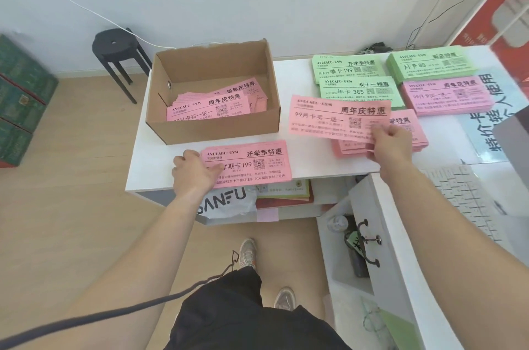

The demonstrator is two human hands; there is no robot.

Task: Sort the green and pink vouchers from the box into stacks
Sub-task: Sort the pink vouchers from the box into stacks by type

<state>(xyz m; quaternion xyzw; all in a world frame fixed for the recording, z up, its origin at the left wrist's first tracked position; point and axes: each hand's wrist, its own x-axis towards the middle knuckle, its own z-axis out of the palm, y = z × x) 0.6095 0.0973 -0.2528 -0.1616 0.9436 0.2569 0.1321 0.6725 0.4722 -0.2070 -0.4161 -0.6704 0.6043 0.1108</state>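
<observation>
Left of centre, the cardboard box (211, 129) holds a loose pile of pink vouchers (211, 105), so the sorting looks well along but not finished. We see no green in there, though we can't judge the pile's depth.

Lower centre, the left hand (194, 172) rests on the end of a flat pink voucher (252, 163) at the table's (160, 166) front edge. Pinching or only pressing? We cannot tell.

Moving right, the right hand (392, 143) pinches the lower right corner of a lifted pink voucher (340, 118), held over a pink stack (406, 128) it half hides.

Upper right, three green stacks (360, 90) and a far pink stack (449, 96) lie squared. The small print is too fine to read.
</observation>
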